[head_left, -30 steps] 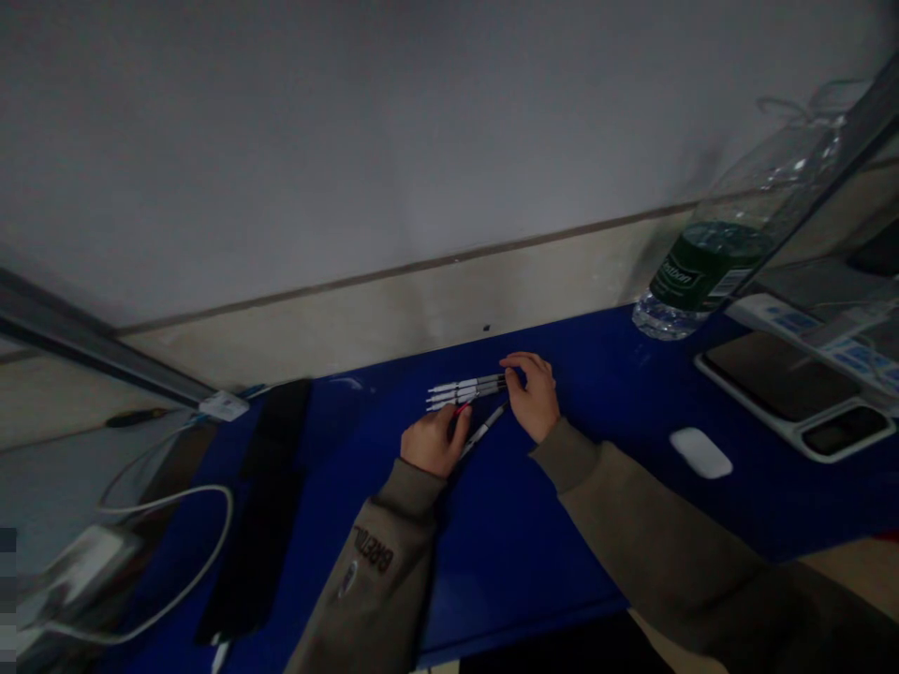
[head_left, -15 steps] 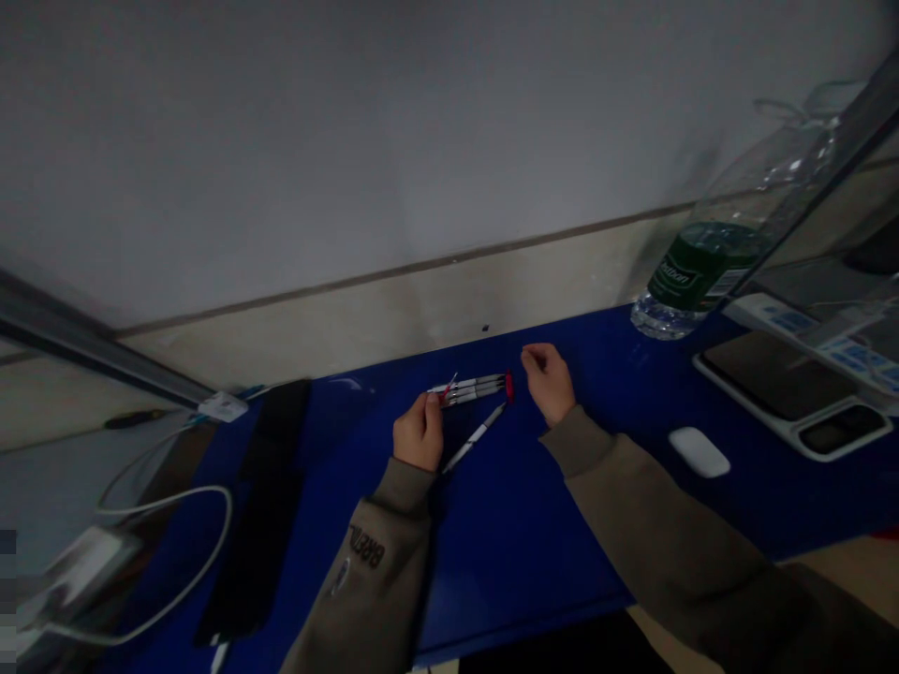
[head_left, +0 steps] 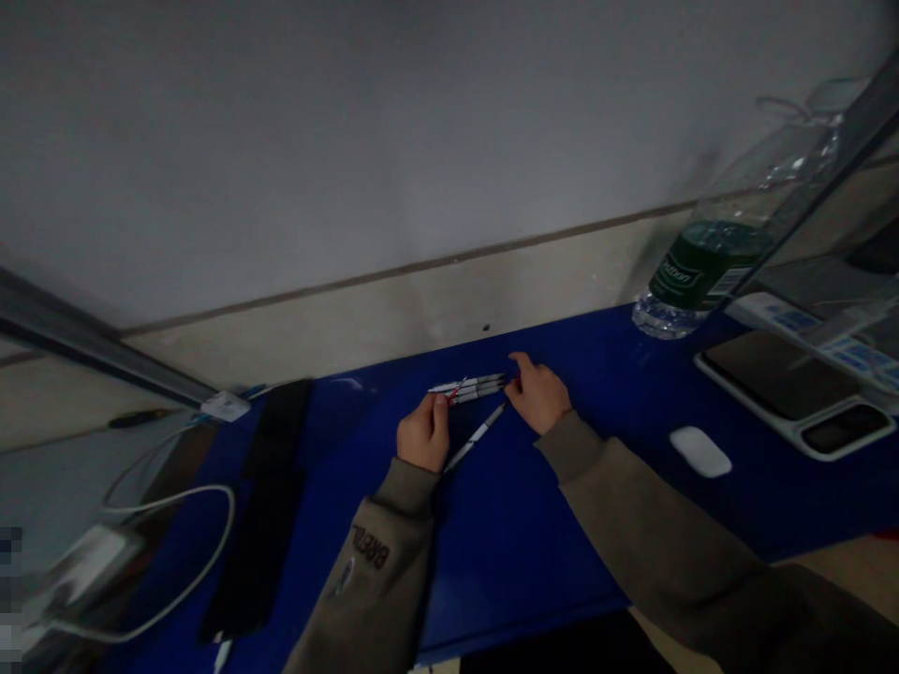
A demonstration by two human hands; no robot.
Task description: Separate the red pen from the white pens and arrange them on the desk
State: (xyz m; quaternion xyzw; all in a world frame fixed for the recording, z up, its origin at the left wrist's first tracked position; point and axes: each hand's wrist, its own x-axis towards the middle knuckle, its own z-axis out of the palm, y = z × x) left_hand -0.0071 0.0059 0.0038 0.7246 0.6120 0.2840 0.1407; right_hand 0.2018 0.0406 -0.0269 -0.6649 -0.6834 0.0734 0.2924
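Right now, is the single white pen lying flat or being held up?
Lying flat: the white pen rests along the blue desk, nothing gripping it.

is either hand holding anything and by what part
The left hand pinches a small red piece at its lower end, over the white pens; it's too small to identify. The right hand holds nothing visible.

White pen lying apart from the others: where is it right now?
In the head view, the white pen lies on the blue desktop between the left hand and the right hand, just below the other pens.
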